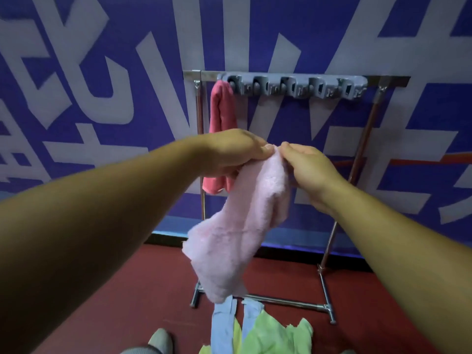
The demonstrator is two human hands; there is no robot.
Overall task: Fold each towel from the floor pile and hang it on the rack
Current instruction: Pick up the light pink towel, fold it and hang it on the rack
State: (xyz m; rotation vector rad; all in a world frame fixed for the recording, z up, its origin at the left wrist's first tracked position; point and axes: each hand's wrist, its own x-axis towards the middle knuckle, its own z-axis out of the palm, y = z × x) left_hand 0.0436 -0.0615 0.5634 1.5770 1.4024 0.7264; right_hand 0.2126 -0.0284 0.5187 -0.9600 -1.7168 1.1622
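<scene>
Both hands hold one pale pink towel [240,221] at chest height in front of the rack [288,79]. The left hand [229,152] and right hand [306,167] meet at the towel's top edge, nearly touching. The left fingers [265,149] are pressed together and pinch the cloth at the top; the right fingers [287,149] pinch the same bunched edge from the other side. The rest of the towel hangs down loose and twisted between the forearms, its lower end near the rack's base bar [281,301].

Step in hand, as judged: folding. Two corners or edges appear to be brought together at the top, but the hanging part is not flat, so the fold looks unfinished.

One darker pink towel [221,111] already hangs at the left end of the rack, from the first place on the grey hook strip [293,86]. The remaining places on the strip are free.

The floor pile [268,333] lies below, just before the rack's base: green, blue and yellow cloths, overlapping. Several towels are therefore outstanding; the task is at an early stage.

Next move, as judged: straighten the hanging part so the layers lie even, complete the fold, then lift it to a free place just right of the hung towel. The soft cloth may slip or unfold if the pinch loosens.
</scene>
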